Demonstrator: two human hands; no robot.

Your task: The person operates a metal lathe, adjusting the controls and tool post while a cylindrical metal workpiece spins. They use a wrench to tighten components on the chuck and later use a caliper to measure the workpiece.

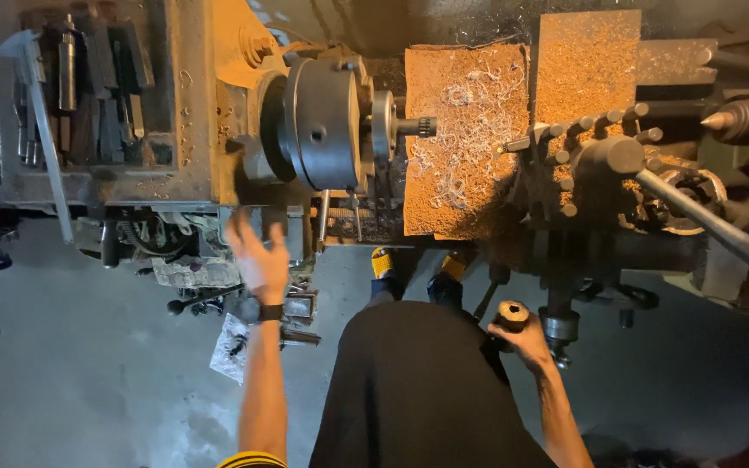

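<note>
Hands working at a metal lathe, seen from above: left hand [257, 256] is reaching out with fingers spread and palm open, hovering just below the headstock [192, 104] and gripping nothing, a dark band showing at the wrist. Right hand [524, 340] is curling closed around a dark, round-ended cylindrical handle [513, 314] low on the carriage side, beside a stubby steel knob [558, 328]. Above, the heavy grey chuck [318, 123] is sitting as a smooth machined drum, holding a short dark workpiece [416, 127] with a ridged tip. Flat carriage surfaces [465, 139] are lying under a grainy, rust-orange layer of fine chips, with pale curly swarf [465, 143] tangling on top. A long, smooth steel lever [708, 221] is slanting away from the bolt-studded tool post [604, 156]. A tray of dull metal tools [88, 87] is sitting at far left. The concrete floor [88, 381] is looking grey and mottled.
</note>
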